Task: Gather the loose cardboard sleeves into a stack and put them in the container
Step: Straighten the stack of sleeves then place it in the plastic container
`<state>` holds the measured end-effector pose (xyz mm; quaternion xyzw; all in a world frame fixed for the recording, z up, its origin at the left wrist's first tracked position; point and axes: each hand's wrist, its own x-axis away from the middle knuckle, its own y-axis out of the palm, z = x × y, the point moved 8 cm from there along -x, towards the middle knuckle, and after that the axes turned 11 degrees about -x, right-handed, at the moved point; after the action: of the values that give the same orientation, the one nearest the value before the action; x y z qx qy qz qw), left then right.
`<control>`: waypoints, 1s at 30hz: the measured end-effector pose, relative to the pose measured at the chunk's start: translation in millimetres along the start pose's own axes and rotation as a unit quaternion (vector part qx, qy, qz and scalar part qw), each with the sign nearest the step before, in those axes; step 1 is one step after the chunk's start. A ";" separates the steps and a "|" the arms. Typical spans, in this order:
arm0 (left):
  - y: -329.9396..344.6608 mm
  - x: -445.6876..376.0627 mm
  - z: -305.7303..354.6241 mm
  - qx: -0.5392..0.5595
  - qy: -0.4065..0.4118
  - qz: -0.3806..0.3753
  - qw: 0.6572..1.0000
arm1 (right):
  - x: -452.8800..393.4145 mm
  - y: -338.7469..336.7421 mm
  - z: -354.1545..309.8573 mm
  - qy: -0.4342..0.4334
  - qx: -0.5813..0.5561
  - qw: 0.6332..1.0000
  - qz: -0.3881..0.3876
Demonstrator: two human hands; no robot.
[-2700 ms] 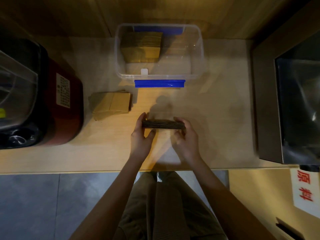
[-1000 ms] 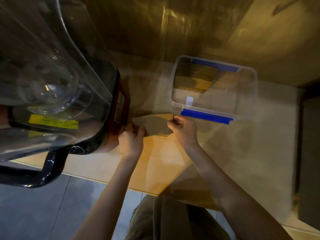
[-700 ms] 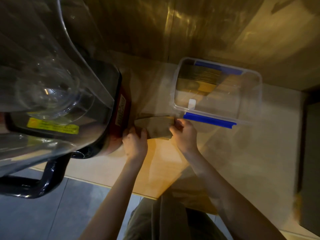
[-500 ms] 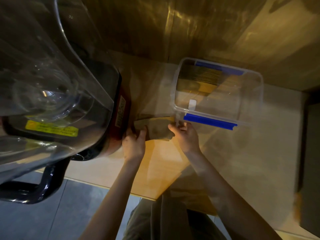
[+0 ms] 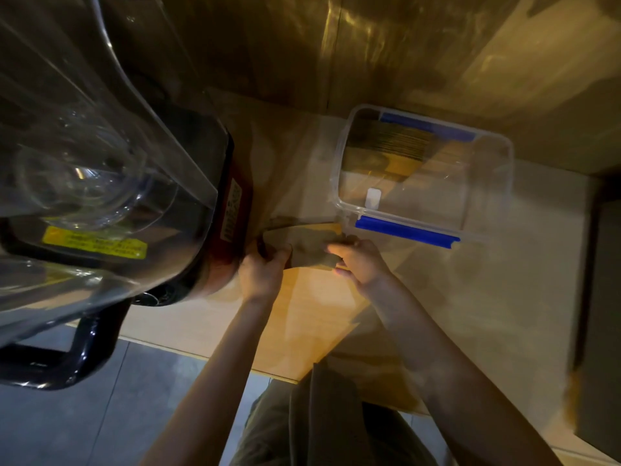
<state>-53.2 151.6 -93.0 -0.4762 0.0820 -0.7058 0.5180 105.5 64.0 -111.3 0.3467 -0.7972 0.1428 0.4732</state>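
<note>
A pile of brown cardboard sleeves (image 5: 307, 245) lies on the wooden counter, just left of the clear plastic container (image 5: 339, 169). My left hand (image 5: 263, 272) grips the pile's left end. At the right end, my right hand (image 5: 358, 260) pinches the pile with fingers and thumb. The container has blue clips on its near and far rims, and a stack of sleeves (image 5: 386, 151) stands in its far left part. The underside of the pile is hidden by my hands.
A large blender (image 5: 111, 183) with a clear jug, red-and-black base and black handle crowds the counter's left side, touching distance from my left hand. A dark appliance (image 5: 605, 297) stands at the right edge. The wooden wall rises behind the container.
Earlier both hands held a squared stack at the counter's middle. They have since shifted left to the loose pile by the blender; in the last second they only tightened on its ends.
</note>
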 end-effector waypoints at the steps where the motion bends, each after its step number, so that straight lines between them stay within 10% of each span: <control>1: 0.3 1.1 -0.7 0.017 0.000 -0.008 1.000 | -0.1 -0.7 -0.5 0.002 0.001 1.000 -0.008; 10: 17.1 20.9 1.2 0.084 0.074 -0.118 0.987 | 26.9 -34.6 -8.3 -0.110 0.073 0.988 -0.080; 20: 62.0 81.5 33.5 -0.027 0.301 -0.117 0.946 | 89.4 -120.8 10.6 -0.294 0.080 0.952 0.014; 30: 103.8 95.7 10.6 -0.067 0.314 -0.123 0.939 | 80.4 -146.5 59.0 -0.281 0.101 0.952 0.061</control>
<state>21.7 31.5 -94.4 -0.2697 0.2283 -0.8706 0.3422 142.5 -107.7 -87.6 0.3696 -0.8989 0.1480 0.1831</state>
